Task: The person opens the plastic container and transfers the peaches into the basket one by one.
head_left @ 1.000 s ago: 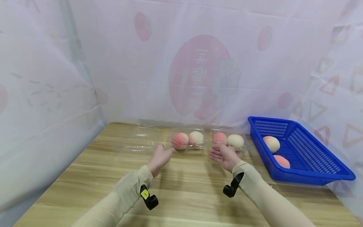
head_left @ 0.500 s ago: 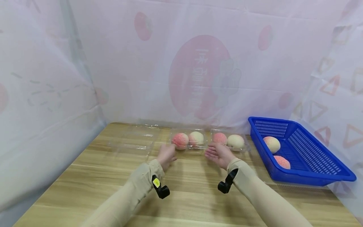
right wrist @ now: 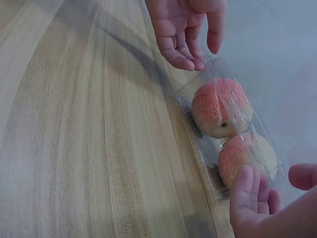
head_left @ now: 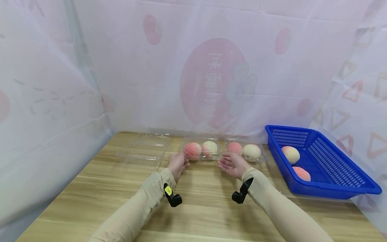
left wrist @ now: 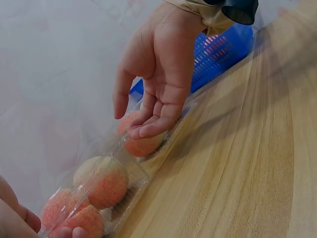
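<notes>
Two pink-and-cream peaches (head_left: 192, 151) sit in a clear plastic box (right wrist: 204, 157) near the table's back edge. My left hand (head_left: 176, 164) is at this box's left end, fingers loosely bent; in the right wrist view its fingertips are close to the box, and contact cannot be told. At the right end is my right hand (head_left: 232, 164), palm turned inward and fingers relaxed, holding nothing. Just behind it, a second clear box (head_left: 261, 158) contains two more peaches (head_left: 251, 152). To the left lies another clear box (head_left: 148, 157) with no fruit visible in it.
A blue perforated basket (head_left: 328, 185) stands at the right, with a cream peach (head_left: 291, 154) and a pink peach (head_left: 301, 173) along its left side. A white printed curtain (head_left: 136, 84) hangs behind the wooden table (head_left: 205, 208).
My left hand has come away from the fruitless box, moving right to the middle box. That left box has shifted slightly leftward and now lies askew. My right hand has drifted a little left.
</notes>
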